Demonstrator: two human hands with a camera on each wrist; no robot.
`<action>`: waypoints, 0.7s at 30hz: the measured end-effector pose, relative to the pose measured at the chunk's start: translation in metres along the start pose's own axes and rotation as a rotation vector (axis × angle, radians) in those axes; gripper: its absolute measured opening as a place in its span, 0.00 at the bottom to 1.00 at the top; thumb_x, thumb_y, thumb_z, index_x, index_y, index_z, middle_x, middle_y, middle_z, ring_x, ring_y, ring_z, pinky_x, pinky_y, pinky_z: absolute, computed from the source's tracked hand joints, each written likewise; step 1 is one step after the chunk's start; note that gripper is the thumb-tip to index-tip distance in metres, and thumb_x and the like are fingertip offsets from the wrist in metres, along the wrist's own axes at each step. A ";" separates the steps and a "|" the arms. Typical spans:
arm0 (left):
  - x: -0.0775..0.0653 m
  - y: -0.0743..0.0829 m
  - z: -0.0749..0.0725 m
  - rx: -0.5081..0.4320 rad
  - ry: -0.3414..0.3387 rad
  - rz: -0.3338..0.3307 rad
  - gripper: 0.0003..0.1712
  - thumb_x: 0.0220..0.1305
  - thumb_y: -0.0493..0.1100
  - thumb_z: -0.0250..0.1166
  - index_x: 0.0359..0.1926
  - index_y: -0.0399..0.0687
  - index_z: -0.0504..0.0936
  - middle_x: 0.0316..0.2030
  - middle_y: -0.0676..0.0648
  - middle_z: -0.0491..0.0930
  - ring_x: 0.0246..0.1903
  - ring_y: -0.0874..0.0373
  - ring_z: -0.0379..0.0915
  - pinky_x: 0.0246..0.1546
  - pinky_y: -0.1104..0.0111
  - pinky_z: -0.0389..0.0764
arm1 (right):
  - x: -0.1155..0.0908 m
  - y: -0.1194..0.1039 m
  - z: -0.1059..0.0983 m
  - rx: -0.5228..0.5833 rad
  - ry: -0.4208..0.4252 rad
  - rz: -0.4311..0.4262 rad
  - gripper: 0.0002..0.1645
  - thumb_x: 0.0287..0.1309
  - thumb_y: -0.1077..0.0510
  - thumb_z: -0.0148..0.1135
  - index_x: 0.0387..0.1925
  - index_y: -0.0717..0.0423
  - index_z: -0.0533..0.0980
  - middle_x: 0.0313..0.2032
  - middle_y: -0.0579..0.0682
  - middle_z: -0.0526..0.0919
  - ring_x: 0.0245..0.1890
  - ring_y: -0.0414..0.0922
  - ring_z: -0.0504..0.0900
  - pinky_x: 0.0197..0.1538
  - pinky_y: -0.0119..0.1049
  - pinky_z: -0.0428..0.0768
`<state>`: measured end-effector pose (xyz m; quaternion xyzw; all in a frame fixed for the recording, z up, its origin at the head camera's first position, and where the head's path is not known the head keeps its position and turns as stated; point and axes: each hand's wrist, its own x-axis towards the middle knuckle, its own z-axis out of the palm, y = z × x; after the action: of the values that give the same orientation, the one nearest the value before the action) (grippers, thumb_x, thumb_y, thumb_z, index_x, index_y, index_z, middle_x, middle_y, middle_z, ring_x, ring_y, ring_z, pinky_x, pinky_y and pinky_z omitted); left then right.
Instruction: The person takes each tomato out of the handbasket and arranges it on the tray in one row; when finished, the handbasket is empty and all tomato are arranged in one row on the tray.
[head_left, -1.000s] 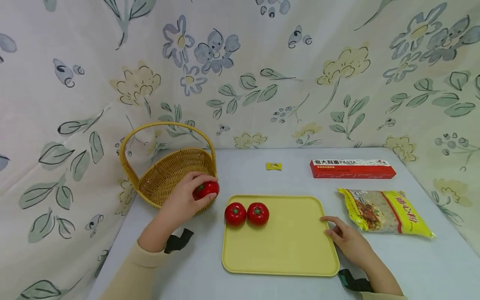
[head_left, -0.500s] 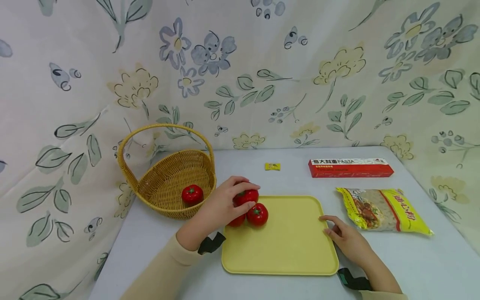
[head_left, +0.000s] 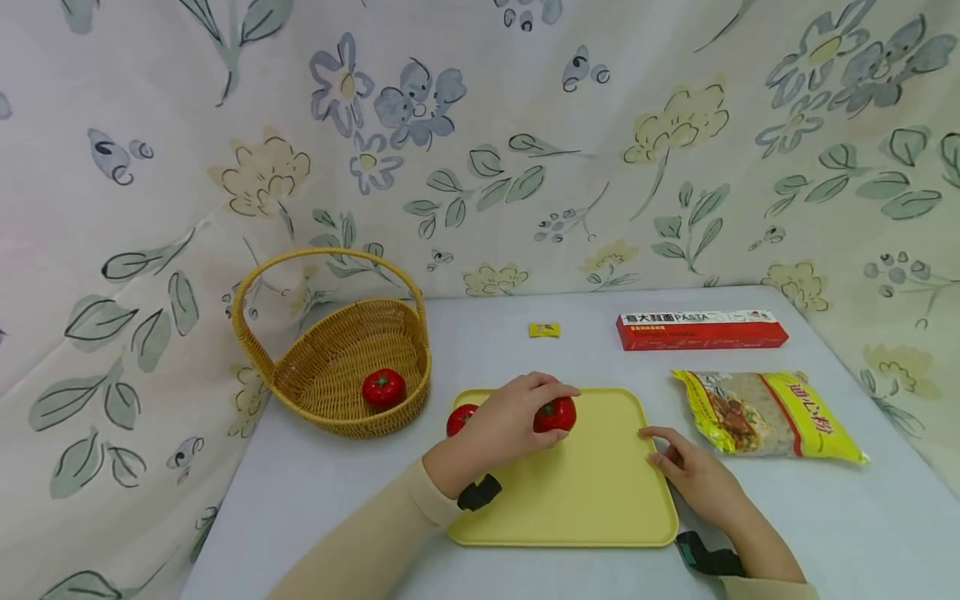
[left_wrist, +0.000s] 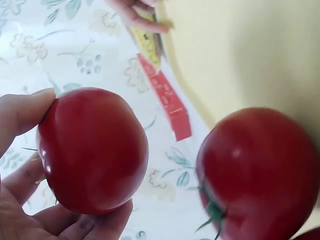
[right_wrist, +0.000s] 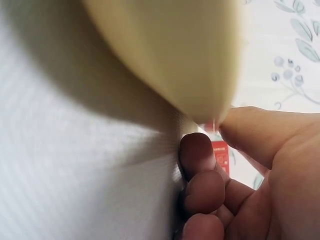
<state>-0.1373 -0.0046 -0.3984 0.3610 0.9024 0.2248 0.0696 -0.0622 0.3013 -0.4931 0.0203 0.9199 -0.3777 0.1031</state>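
My left hand (head_left: 510,421) grips a red tomato (head_left: 557,414) over the yellow tray (head_left: 585,508); in the left wrist view thumb and fingers curl around the held tomato (left_wrist: 95,150). Beside it in that view is a second tomato (left_wrist: 260,170) with a green stem, and a sliver of another shows in the corner. In the head view one tomato (head_left: 460,418) peeks out behind the left hand, which hides the other. At the tray's right edge my right hand (head_left: 697,479) pinches the rim (right_wrist: 210,100), other fingers curled beside it.
A wicker basket (head_left: 330,358) with a tall handle stands left of the tray, one tomato (head_left: 384,388) inside. Behind the tray lie a small yellow packet (head_left: 544,330) and a red pasta box (head_left: 701,332). A yellow noodle bag (head_left: 772,417) is right. Floral cloth (head_left: 480,150) hangs behind.
My left hand has carried a tomato from the basket's edge rightward to above the tray, past the two tomatoes there. A tomato in the basket came into view. The right hand has stayed put.
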 end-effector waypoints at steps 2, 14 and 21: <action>0.006 0.003 0.007 0.011 -0.022 -0.026 0.36 0.66 0.51 0.76 0.73 0.62 0.75 0.66 0.51 0.74 0.60 0.56 0.73 0.54 0.68 0.82 | 0.000 0.000 0.000 -0.004 -0.001 -0.006 0.26 0.76 0.55 0.61 0.71 0.50 0.71 0.29 0.50 0.70 0.26 0.46 0.68 0.27 0.34 0.63; 0.022 0.000 0.034 0.192 -0.019 -0.047 0.36 0.65 0.55 0.76 0.71 0.55 0.76 0.64 0.50 0.77 0.59 0.57 0.75 0.53 0.68 0.82 | 0.000 -0.003 -0.001 -0.003 -0.002 0.007 0.27 0.75 0.55 0.61 0.71 0.50 0.71 0.30 0.50 0.71 0.28 0.47 0.70 0.29 0.35 0.64; 0.027 -0.003 0.046 0.215 -0.050 -0.066 0.36 0.66 0.59 0.74 0.71 0.57 0.76 0.65 0.52 0.77 0.60 0.58 0.75 0.54 0.67 0.82 | 0.000 -0.001 -0.001 -0.011 -0.005 0.014 0.27 0.76 0.54 0.61 0.71 0.50 0.71 0.30 0.50 0.71 0.29 0.47 0.70 0.29 0.35 0.65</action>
<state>-0.1458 0.0282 -0.4400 0.3418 0.9307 0.1151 0.0604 -0.0626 0.3014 -0.4918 0.0250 0.9216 -0.3719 0.1082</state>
